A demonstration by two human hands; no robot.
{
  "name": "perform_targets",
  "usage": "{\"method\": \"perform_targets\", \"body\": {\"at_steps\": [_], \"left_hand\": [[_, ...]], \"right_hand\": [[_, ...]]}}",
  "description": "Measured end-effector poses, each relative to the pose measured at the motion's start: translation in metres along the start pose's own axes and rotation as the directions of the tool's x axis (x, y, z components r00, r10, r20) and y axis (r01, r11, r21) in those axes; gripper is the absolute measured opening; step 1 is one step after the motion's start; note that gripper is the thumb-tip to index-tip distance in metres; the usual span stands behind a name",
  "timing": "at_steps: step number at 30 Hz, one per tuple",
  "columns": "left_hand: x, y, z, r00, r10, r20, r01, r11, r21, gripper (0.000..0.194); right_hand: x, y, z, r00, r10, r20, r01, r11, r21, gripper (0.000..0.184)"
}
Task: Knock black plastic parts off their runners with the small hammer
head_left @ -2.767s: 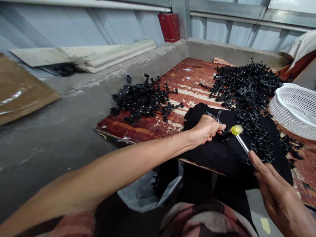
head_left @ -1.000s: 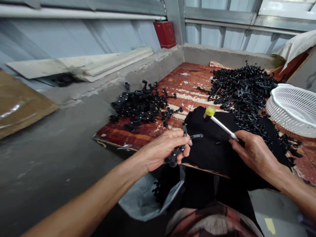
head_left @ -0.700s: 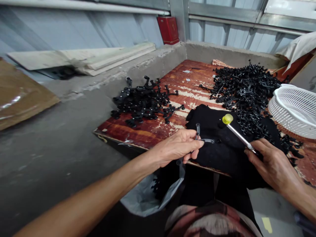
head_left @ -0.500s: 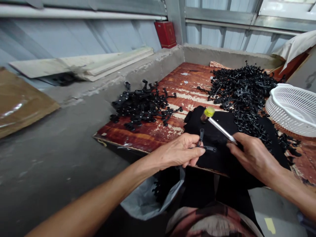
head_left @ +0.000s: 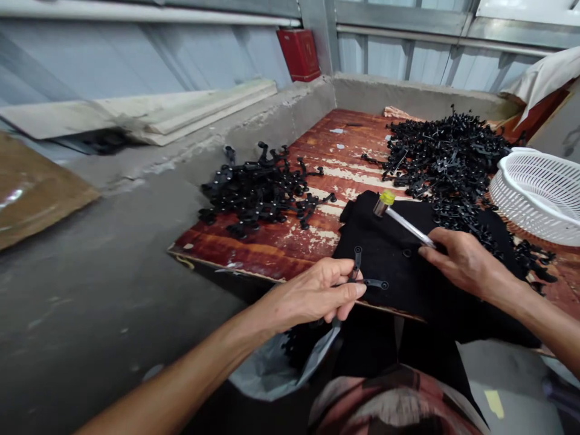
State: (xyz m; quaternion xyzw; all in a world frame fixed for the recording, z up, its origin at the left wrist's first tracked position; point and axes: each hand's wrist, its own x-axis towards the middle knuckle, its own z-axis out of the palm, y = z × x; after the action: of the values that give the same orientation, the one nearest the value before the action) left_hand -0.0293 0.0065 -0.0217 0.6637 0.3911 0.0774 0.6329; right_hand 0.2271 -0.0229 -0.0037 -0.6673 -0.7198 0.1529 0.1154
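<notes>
My left hand (head_left: 317, 293) is closed on a small black linked metal part (head_left: 362, 277), held over the near edge of a black cloth (head_left: 408, 284). Two of the part's arms stick out past my fingers. My right hand (head_left: 457, 260) grips the metal handle of a small hammer (head_left: 401, 220) with a yellow head, raised slightly over the cloth. A small pile of black parts (head_left: 263, 193) lies to the left on the red board (head_left: 281, 238). A much larger heap of black parts (head_left: 448, 157) lies at the back right.
A white plastic basket (head_left: 534, 193) stands at the right. A grey plastic bag (head_left: 272, 368) with black parts hangs below the board's near edge. A concrete ledge (head_left: 136, 199) runs along the left, with pale boards (head_left: 149, 115) and a red box (head_left: 299, 54) behind.
My left hand brought the black part from the cloth's middle back toward me and kept turning it near the cloth's edge. The hammer swung from right to left and hovers, head up.
</notes>
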Motion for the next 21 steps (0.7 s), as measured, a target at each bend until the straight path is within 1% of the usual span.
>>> {"method": "perform_targets", "body": {"at_steps": [3,5,7,10,14,18,21], "left_hand": [[0.001,0.002,0.001,1.0,0.002,0.015,-0.002,1.0,-0.005,0.032],[0.001,0.001,0.001,1.0,-0.01,0.008,0.01,1.0,-0.002,0.032],[0.002,0.0,0.001,1.0,-0.016,0.001,0.016,1.0,0.0,0.033],[0.004,-0.001,0.002,1.0,-0.01,0.011,0.01,1.0,0.002,0.032],[0.005,0.0,0.004,1.0,-0.005,0.013,0.005,1.0,0.008,0.03],[0.002,0.0,0.004,1.0,-0.009,0.002,0.009,1.0,0.003,0.03],[-0.003,-0.003,0.002,1.0,-0.019,-0.015,0.019,1.0,0.004,0.03]], "right_hand": [[-0.022,0.014,-0.012,0.998,0.009,-0.065,-0.006,0.999,0.04,0.023],[-0.038,0.024,-0.014,0.996,0.022,-0.086,-0.019,0.999,0.039,0.026],[-0.052,0.032,-0.01,0.995,0.028,-0.091,-0.027,0.999,0.019,0.026],[-0.063,0.036,0.0,0.993,0.028,-0.117,-0.033,0.999,-0.04,0.018],[-0.058,0.033,0.009,0.989,-0.001,-0.15,-0.017,0.993,-0.117,0.014],[-0.044,0.033,0.008,0.991,-0.088,-0.099,0.074,0.987,-0.14,0.013],[-0.037,0.035,0.006,0.989,-0.12,-0.082,0.108,0.985,-0.135,0.013]]}}
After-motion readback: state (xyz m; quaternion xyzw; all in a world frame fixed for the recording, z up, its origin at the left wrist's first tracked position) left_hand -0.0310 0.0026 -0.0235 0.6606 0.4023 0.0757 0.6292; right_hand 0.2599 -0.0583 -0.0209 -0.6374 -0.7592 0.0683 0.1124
